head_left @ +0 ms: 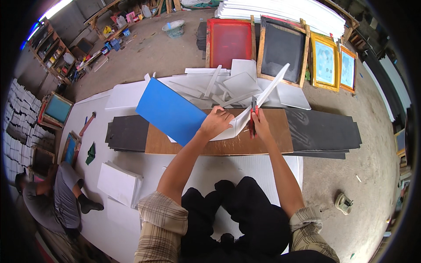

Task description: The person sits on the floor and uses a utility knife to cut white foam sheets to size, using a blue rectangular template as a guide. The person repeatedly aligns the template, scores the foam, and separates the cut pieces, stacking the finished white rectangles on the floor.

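Concrete floor (333,175): brown board (269,144) on dark slabs (326,131), white scraps (241,85) past its far edge
Blue sheet (169,111): across board's left half, poking past far edge
Left hand (215,123): half curled on sheet's right end, grip unclear
Right hand (261,125): closed round red tool (253,117)
Trimming: part done imo, white strip (272,87) probably not free yet

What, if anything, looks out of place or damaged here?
White offcuts lie in a jumbled heap beyond the brown board, whose surface looks scuffed. A lone shoe sits on the floor at right, with no mate in sight.
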Available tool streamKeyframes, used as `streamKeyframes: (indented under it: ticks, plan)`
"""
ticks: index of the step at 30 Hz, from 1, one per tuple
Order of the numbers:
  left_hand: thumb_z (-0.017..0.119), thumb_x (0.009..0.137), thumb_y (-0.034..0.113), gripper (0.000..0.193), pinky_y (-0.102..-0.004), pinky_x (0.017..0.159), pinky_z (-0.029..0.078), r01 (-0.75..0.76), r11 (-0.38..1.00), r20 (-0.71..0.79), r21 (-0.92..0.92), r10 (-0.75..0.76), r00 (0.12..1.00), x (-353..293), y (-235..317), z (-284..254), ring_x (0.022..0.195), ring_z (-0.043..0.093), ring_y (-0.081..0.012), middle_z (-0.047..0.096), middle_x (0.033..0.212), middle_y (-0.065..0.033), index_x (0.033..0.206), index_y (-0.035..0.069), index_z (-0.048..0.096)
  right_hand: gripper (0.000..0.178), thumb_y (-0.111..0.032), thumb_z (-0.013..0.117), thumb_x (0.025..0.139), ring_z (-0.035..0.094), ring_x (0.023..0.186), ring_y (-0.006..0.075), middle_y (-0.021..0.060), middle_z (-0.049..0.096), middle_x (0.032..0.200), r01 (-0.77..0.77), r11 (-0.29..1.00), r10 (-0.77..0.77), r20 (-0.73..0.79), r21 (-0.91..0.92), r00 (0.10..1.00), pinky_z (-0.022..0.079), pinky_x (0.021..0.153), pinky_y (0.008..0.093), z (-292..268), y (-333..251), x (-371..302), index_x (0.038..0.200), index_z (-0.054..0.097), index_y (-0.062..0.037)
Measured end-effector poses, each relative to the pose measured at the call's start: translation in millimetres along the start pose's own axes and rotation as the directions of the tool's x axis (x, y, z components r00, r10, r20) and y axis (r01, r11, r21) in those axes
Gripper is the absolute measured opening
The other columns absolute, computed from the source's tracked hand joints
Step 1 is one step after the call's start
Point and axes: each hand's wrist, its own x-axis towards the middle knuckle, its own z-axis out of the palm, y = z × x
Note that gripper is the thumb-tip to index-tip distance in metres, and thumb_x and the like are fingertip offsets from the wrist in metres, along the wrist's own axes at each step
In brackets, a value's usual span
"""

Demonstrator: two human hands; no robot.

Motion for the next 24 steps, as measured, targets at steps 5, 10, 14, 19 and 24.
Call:
streamKeyframes:
  ticks: [5, 10, 14, 19, 24]
  plan:
    - [0.063, 0.073, 0.032, 0.029, -0.0304, 0.088, 0.032, 0.023, 1.000, 0.013, 0.019, -0.023, 1.000, 5.7, 6.6, 0.3, 0.078, 0.056, -0.0139, 0.056, 0.076, -0.0008, 0.088, 0.011, 0.050, 0.030, -0.013, 0.043, 0.089, 0.057, 0.067, 0.0150, 0.0089, 0.053, 0.088, -0.164, 0.945, 0.147, 0.080, 0.283, 0.986, 0.049, 0.058, 0.0279, -8.5, -10.1, -43.3, 0.117, 0.035, -0.0069]
    - [0.063, 0.074, 0.031, 0.029, -0.0309, 0.086, 0.034, 0.043, 0.999, 0.047, 0.007, -0.043, 0.998, 1.3, 4.0, -1.8, 0.077, 0.057, -0.0156, 0.058, 0.074, -0.0017, 0.087, 0.010, 0.048, 0.048, -0.002, 0.044, 0.084, 0.059, 0.076, 0.0183, 0.0122, 0.051, 0.100, -0.189, 0.903, 0.110, 0.218, 0.386, 0.970, 0.050, 0.068, 0.0298, -7.1, -22.1, -81.2, 0.128, 0.025, -0.0057]
    - [0.064, 0.073, 0.031, 0.030, -0.0308, 0.085, 0.035, 0.047, 0.999, 0.041, 0.006, -0.047, 0.998, 4.5, 5.5, -1.1, 0.076, 0.058, -0.0168, 0.058, 0.072, -0.0023, 0.087, 0.010, 0.048, 0.049, 0.001, 0.042, 0.083, 0.060, 0.077, 0.0184, 0.0138, 0.054, 0.101, -0.112, 0.954, 0.049, 0.221, 0.278, 0.974, 0.050, 0.066, 0.0303, -10.0, -25.0, -91.5, 0.129, 0.028, -0.0039]
    - [0.065, 0.072, 0.030, 0.030, -0.0300, 0.085, 0.036, 0.037, 0.999, -0.001, -0.005, -0.037, 0.999, 4.6, 5.2, -2.0, 0.074, 0.058, -0.0170, 0.058, 0.072, -0.0028, 0.087, 0.010, 0.048, 0.043, 0.000, 0.040, 0.085, 0.060, 0.061, 0.0172, 0.0150, 0.060, 0.086, -0.032, 0.999, 0.034, 0.047, -0.041, 0.998, 0.049, 0.058, 0.0289, 2.4, -28.9, -99.0, 0.128, 0.034, -0.0020]
    - [0.065, 0.072, 0.029, 0.029, -0.0302, 0.085, 0.036, 0.075, 0.996, 0.025, -0.037, -0.074, 0.997, 3.9, 5.8, -1.3, 0.074, 0.058, -0.0168, 0.058, 0.070, -0.0035, 0.086, 0.010, 0.048, 0.033, -0.006, 0.043, 0.088, 0.057, 0.050, 0.0152, 0.0117, 0.060, 0.071, -0.009, 0.991, -0.002, -0.078, -0.137, 0.997, 0.045, 0.046, 0.0277, 7.9, -41.0, -107.0, 0.120, 0.042, -0.0009]
